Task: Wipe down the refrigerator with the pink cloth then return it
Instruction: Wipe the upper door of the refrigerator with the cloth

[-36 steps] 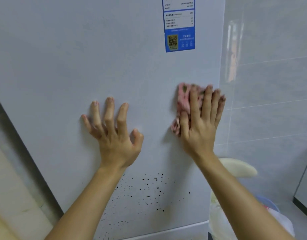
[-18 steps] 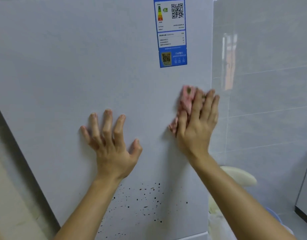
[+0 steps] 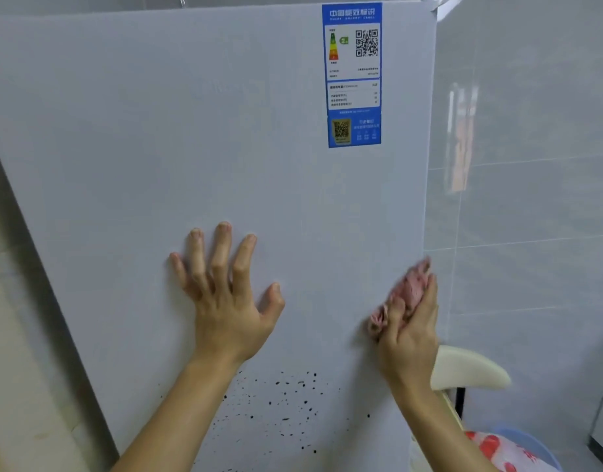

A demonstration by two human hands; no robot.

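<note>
Pink cloth (image 3: 407,298) is bunched in the closed right hand (image 3: 412,332) and pressed to the refrigerator door (image 3: 157,131) at its right edge, lower than half a second ago. Fingers splayed, the empty left hand (image 3: 225,301) is braced flat where it was. Black specks (image 3: 286,400) are seen below; the energy label (image 3: 353,74) far above.

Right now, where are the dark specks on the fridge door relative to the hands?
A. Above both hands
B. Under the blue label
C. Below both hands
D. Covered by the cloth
C: the dark specks lie on the refrigerator door, lower than the left hand and the right hand gripping the pink cloth.
</note>
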